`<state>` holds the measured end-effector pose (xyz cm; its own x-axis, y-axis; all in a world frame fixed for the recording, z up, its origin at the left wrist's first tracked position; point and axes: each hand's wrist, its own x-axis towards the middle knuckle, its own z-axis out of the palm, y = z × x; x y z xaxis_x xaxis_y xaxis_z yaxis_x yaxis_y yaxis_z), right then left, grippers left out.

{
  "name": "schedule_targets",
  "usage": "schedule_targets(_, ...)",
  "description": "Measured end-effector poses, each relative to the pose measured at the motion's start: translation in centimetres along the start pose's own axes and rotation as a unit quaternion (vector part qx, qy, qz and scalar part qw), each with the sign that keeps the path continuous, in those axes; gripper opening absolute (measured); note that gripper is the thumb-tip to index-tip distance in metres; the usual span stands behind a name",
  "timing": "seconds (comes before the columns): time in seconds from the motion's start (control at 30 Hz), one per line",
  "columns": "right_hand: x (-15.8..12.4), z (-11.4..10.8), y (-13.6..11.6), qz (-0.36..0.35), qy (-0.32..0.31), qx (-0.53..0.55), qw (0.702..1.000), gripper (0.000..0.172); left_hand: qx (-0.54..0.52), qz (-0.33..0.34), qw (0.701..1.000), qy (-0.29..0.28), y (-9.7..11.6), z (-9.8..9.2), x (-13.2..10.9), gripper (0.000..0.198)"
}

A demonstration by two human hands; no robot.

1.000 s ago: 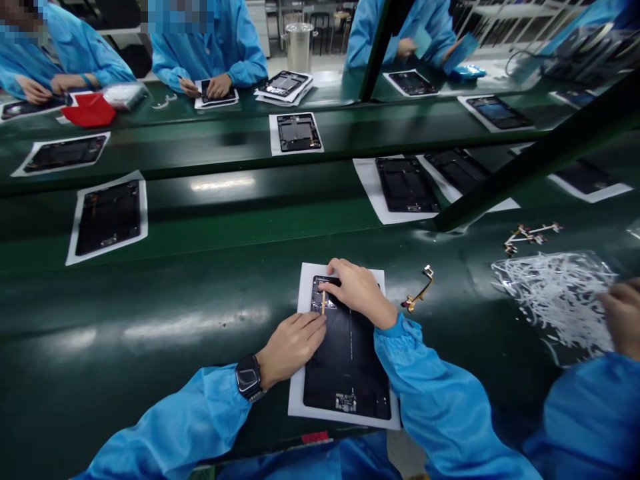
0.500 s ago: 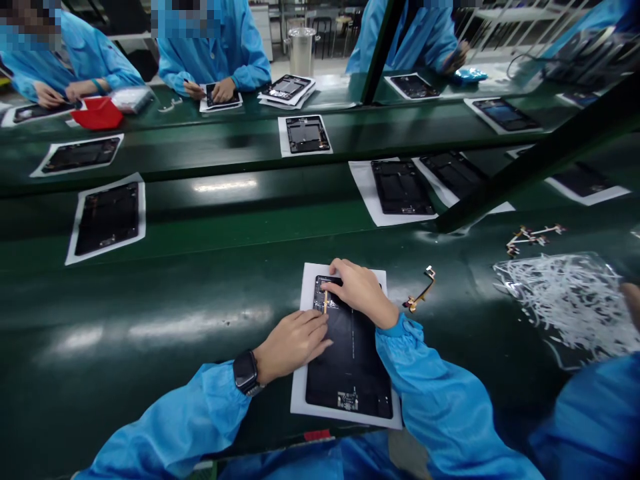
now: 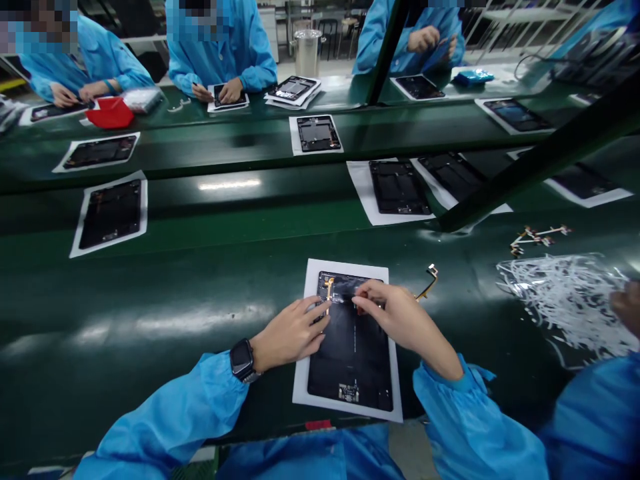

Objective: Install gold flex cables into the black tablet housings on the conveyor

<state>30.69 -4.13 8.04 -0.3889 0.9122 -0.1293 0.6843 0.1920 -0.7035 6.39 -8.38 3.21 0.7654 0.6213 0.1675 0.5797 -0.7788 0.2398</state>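
Note:
A black tablet housing (image 3: pixel 345 353) lies on a white sheet (image 3: pixel 395 393) in front of me. Along its upper left edge runs an orange flex cable (image 3: pixel 329 291). My left hand (image 3: pixel 293 333) rests at the housing's left side, fingers stretched out, their tips at the cable's lower end. Above the upper right part of the housing is my right hand (image 3: pixel 397 313), thumb and forefinger drawn together in a pinch. Whatever small thing may be between them I cannot make out. Another flex cable (image 3: pixel 427 291) lies on the bench, partly behind my right hand.
To the right lies a heap of white strips (image 3: pixel 575 300) in a clear bag, with a co-worker's hand (image 3: pixel 627 308) beside it. More flex cables (image 3: pixel 537 238) lie behind. A dark green post (image 3: pixel 540 160) slants across. Several tablet housings (image 3: pixel 400 188) lie farther back, where co-workers sit.
My right hand has lifted off the cable's top end and moved right and slightly down, now pinching. My left hand stays by the cable. A co-worker opposite has raised their hands.

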Motion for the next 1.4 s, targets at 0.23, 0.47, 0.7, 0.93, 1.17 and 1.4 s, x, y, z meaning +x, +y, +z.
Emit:
schedule_targets(0.23, -4.0, 2.6, -0.4, -0.035, 0.002, -0.026, 0.999, 0.013, -0.081, -0.022, 0.995, 0.044, 0.0, 0.3, -2.8, 0.034)
schedule_targets(0.47, -3.5, 6.2, -1.5, -0.064, -0.017, -0.144, 0.987, 0.010, -0.091, -0.020, 0.994, 0.049, 0.5, 0.4, -4.4, 0.039)
schedule_targets(0.7, -2.2, 6.8, -3.3, -0.101, -0.040, -0.283, 0.953, 0.013, -0.073, -0.014, 0.996, 0.045, 0.6, 0.9, -4.6, 0.040)
schedule_targets(0.93, -2.3, 6.9, -3.2, -0.074, -0.033, -0.256, 0.963, 0.014, -0.077, -0.010, 0.996, 0.043, 0.5, 0.8, -4.6, 0.038)
schedule_targets(1.17, -2.6, 8.2, -3.0, -0.052, 0.034, -0.168, 0.984, 0.016, -0.068, -0.010, 0.997, 0.045, 0.6, 0.7, -4.4, 0.036)
schedule_targets(1.4, -3.5, 8.6, -3.0, -0.092, 0.065, -0.160, 0.981, 0.017, -0.064, -0.009, 0.997, 0.053, 0.6, 0.8, -4.5, 0.035)
